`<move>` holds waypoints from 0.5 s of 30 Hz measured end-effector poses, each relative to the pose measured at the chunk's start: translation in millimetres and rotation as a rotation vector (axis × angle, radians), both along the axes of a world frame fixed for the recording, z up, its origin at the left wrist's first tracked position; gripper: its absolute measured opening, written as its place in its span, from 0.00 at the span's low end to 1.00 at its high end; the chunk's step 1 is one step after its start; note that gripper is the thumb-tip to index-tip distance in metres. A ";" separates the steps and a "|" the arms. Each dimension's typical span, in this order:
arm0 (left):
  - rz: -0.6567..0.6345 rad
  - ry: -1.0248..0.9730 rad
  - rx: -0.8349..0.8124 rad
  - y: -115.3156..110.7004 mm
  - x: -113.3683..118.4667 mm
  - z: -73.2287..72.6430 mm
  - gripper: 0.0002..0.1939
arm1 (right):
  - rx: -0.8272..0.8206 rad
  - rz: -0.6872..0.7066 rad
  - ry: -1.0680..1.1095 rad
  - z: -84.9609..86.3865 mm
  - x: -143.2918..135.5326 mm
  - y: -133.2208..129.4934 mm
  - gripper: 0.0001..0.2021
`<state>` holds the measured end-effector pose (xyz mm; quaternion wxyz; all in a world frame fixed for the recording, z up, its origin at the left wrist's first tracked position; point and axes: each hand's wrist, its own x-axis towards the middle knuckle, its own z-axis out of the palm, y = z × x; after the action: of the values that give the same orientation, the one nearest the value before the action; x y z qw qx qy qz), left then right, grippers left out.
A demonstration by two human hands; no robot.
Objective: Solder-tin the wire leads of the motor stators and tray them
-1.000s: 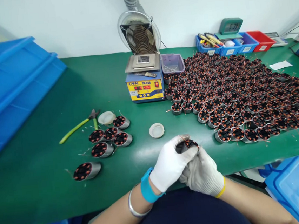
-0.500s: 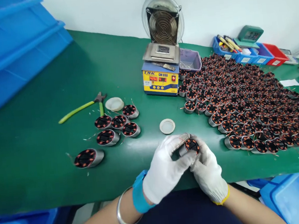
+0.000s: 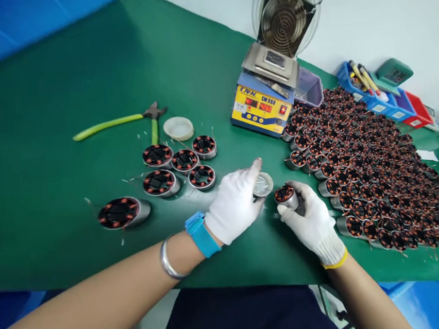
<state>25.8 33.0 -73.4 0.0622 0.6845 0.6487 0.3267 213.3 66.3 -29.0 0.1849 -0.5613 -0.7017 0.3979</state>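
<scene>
My right hand, in a white knit glove with a yellow cuff edge, grips a motor stator, a silvery ring with copper windings and a black core. Its wound face points up. In a white glove with darkened fingertips, my left hand is at a small round dish, index finger and thumb spread on either side of it. Thin wire-like bits lie in the dish. Left of that hand stand several more stators, near green-handled cutting pliers and a second pale dish.
A yellow-and-blue solder pot with a round fan guard stands at the back, beside a purple bin. Many stators crowd the right side. Small blue trays and a red tray line the wall.
My left hand has let go of the stator and moved left and forward to the small dish. My right hand keeps the stator. The whole view has shifted and tilted.
</scene>
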 end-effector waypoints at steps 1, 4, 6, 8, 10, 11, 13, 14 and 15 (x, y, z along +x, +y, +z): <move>-0.006 0.016 0.010 -1.0 -0.5 0.6 0.37 | 0.008 0.008 -0.032 3.3 -1.4 -0.8 0.27; 0.002 0.054 -0.023 -3.7 -1.4 4.8 0.38 | 0.023 0.019 -0.093 12.6 -4.1 -2.4 0.26; 0.003 0.062 -0.079 -4.0 -1.6 8.1 0.37 | 0.010 0.011 -0.101 15.1 -4.9 -2.7 0.25; 0.000 0.064 -0.124 -3.4 -1.5 10.6 0.37 | -0.008 -0.010 -0.086 14.0 -4.4 -3.3 0.25; 0.000 0.057 -0.150 -2.6 -1.6 11.5 0.37 | -0.035 -0.048 -0.024 11.7 -3.0 -3.6 0.27; 0.003 0.049 -0.156 -2.2 -1.8 11.5 0.37 | -0.056 -0.071 0.035 11.3 -2.4 -2.6 0.27; 0.013 0.022 -0.153 -1.1 -2.3 10.8 0.36 | -0.088 -0.105 0.183 14.1 -3.4 4.4 0.28; 0.023 0.008 -0.144 -0.4 -2.6 10.3 0.35 | -0.085 -0.114 0.251 18.0 -5.6 11.8 0.28; 0.033 -0.004 -0.135 0.3 -2.9 9.9 0.35 | -0.063 -0.116 0.303 23.9 -9.2 22.5 0.29</move>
<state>22.9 33.4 -63.5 0.1042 0.6673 0.6803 0.2846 204.1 88.8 -5.2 0.2937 -0.5401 -0.6191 0.4886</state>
